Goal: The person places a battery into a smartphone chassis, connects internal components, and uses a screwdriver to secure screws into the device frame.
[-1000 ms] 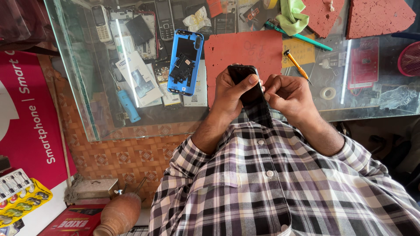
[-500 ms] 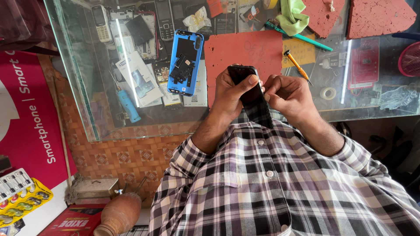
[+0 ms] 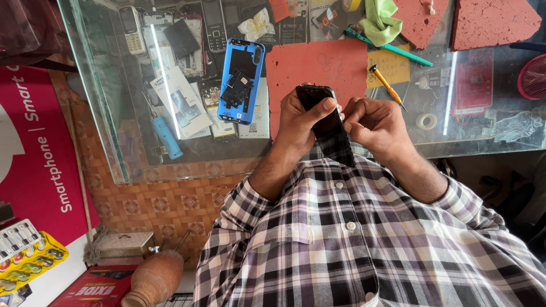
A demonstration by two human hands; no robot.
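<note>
Open red mat (image 3: 318, 68) is left ahead of the two hands, while passage is hemmed on the left by the blue phone back cover (image 3: 241, 81) and on the right by the orange-handled screwdriver (image 3: 385, 85), with the green cloth (image 3: 380, 21) blocking the far edge.

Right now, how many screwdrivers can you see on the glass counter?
2: an orange-handled one just beyond the right hand, and a teal-handled one farther back by the green cloth. Others may be hidden among the clutter.
</note>
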